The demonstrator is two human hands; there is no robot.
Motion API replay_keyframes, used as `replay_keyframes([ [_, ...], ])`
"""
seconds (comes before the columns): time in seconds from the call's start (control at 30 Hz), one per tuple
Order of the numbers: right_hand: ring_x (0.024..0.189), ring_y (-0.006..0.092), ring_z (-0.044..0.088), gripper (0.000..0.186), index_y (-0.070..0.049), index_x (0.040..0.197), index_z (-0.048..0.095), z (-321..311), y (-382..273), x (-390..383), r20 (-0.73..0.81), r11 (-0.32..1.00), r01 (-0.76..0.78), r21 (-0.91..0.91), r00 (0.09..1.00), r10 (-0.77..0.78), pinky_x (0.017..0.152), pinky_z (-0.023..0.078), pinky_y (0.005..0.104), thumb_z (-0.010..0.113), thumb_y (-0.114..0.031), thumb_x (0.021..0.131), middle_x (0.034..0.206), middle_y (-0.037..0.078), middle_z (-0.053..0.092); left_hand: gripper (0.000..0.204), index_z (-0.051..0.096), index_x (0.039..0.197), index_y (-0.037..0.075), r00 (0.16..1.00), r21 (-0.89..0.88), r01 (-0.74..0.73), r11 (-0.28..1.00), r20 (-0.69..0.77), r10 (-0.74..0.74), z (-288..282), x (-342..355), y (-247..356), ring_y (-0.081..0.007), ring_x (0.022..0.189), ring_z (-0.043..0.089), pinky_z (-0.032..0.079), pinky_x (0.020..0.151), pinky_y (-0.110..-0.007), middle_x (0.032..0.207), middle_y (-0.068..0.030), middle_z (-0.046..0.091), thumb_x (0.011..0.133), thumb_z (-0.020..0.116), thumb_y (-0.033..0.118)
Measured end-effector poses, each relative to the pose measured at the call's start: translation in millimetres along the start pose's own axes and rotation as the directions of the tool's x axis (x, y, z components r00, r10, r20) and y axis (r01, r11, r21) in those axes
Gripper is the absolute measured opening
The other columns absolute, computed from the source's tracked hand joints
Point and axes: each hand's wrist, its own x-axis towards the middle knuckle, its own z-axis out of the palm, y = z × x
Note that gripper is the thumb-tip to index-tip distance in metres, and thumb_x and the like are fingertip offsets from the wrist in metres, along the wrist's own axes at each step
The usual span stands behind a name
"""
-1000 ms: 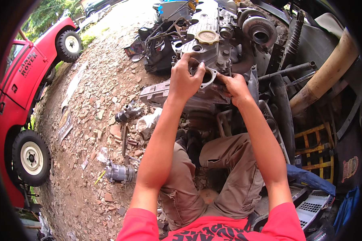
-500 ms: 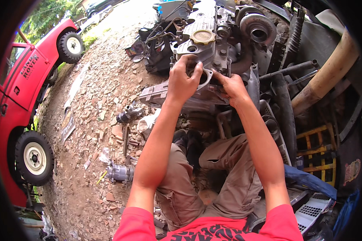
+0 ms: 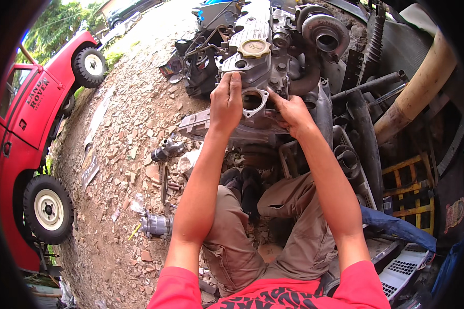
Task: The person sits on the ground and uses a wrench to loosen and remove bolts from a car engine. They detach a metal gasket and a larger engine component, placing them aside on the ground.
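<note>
Rubbly ground (image 3: 118, 170) flanks the engine (image 3: 263, 67); left hand (image 3: 227, 100) and right hand (image 3: 294, 114) bracket a flange (image 3: 263, 97), whether gripping I can't tell.

The engine (image 3: 250, 28) is dull metal, its flange (image 3: 264, 96) smooth metal. The truck (image 3: 26, 147) has glossy paint, its front tyre (image 3: 89, 82) matt rubber. The trousers (image 3: 229, 257) are matt cloth; the gravel (image 3: 121, 136) looks rough.

Silver-grey is covering the engine (image 3: 250, 31); its round cap (image 3: 254, 48) is showing tan.
The vehicle (image 3: 31, 139) is wearing red with cream wheels (image 3: 49, 198), the shirt (image 3: 283, 286) is bearing black lettering on red, and the trousers (image 3: 237, 242) are showing brown.
</note>
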Motion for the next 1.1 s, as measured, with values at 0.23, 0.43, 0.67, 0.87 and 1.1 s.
replay_keyframes([
  [0.23, 0.062, 0.0119, 0.066, 0.028, 0.0, 0.095, 0.067, -6.6, 8.9, 17.7, 0.04, 1.0, -0.014, -0.01, 0.999, 0.014, 0.038, 0.031, 0.0224, 0.071, -0.028, 0.094, 0.083, 0.005, 0.068, 0.048, 0.064, 0.107, -0.002, 0.998, -0.022, 0.048, 0.999, 0.041, -0.047, 2.8, 2.2, -0.4, -0.022, 0.083, 0.063, 0.048, 0.077, -0.034, 0.089, -0.0131, 0.068, 0.107, 0.039, 0.038],
  [0.43, 0.064, 0.0119, 0.068, 0.027, 0.001, 0.095, 0.068, -4.4, 3.8, 5.3, 0.08, 1.0, 0.001, 0.002, 0.997, -0.001, 0.039, 0.038, 0.0219, 0.07, -0.026, 0.095, 0.081, 0.005, 0.069, 0.051, 0.066, 0.106, -0.002, 0.997, 0.002, 0.069, 0.998, 0.046, -0.069, 0.4, 3.2, -3.7, -0.0168, 0.085, 0.063, 0.049, 0.078, -0.031, 0.092, -0.0095, 0.069, 0.108, 0.037, 0.04],
  [0.67, 0.059, 0.0094, 0.064, 0.025, 0.0, 0.094, 0.069, -4.3, 25.9, 39.0, 0.003, 0.936, 0.203, -0.287, 0.977, -0.211, 0.043, 0.046, 0.0235, 0.068, -0.025, 0.096, 0.076, 0.002, 0.067, 0.044, 0.064, 0.106, -0.003, 0.999, -0.056, 0.033, 0.998, 0.02, -0.032, 8.0, 3.7, -6.8, -0.0289, 0.076, 0.064, 0.049, 0.073, -0.039, 0.085, -0.02, 0.068, 0.106, 0.042, 0.035],
  [0.87, 0.056, 0.0077, 0.06, 0.024, -0.003, 0.092, 0.069, 5.1, 0.4, -4.0, 0.035, 0.995, 0.095, 0.014, 0.995, -0.095, 0.042, 0.043, 0.0243, 0.069, -0.026, 0.095, 0.073, 0.0, 0.063, 0.042, 0.063, 0.104, -0.003, 1.0, -0.045, 0.026, 0.999, 0.005, -0.026, 5.4, 3.3, -8.0, -0.0267, 0.077, 0.063, 0.049, 0.075, -0.038, 0.085, -0.0189, 0.068, 0.106, 0.044, 0.034],
  [1.1, 0.063, 0.0101, 0.065, 0.025, 0.0, 0.094, 0.068, -4.4, 4.8, 9.9, 0.035, 0.997, 0.071, 0.019, 0.997, -0.071, 0.042, 0.043, 0.0216, 0.07, -0.025, 0.094, 0.083, 0.004, 0.07, 0.04, 0.063, 0.104, -0.003, 1.0, -0.036, 0.011, 0.999, 0.0, -0.011, 7.6, 3.7, -7.0, -0.0232, 0.078, 0.062, 0.049, 0.075, -0.037, 0.086, -0.0181, 0.068, 0.106, 0.046, 0.033],
])
